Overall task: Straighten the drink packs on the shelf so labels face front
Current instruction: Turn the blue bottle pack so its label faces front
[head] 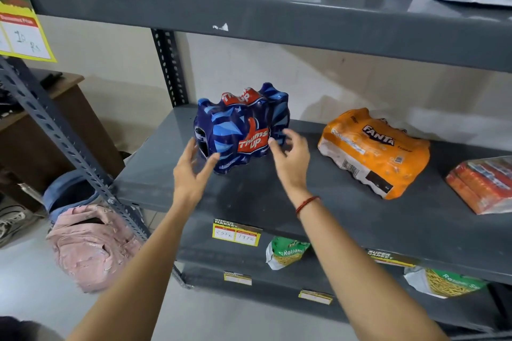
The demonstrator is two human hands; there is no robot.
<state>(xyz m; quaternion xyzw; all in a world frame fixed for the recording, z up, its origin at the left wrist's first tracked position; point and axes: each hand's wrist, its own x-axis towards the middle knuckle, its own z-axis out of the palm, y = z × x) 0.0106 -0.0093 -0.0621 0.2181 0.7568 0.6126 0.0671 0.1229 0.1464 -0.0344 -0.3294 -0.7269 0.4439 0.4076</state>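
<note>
Right now your left hand (194, 171) and right hand (291, 159) flank the upright Thums Up pack (241, 130) mid-shelf, fingers spread, contact blurred; the Fanta pack (374, 151) lies tilted, another pack (483, 185) cut off.

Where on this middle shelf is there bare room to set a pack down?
Bare shelf runs along the front edge, and between the blue cola pack and the orange soda pack. The back left corner beside the post is also bare. The right end is crowded by the red packets. Both hands, left and right, flank the blue pack.
</note>
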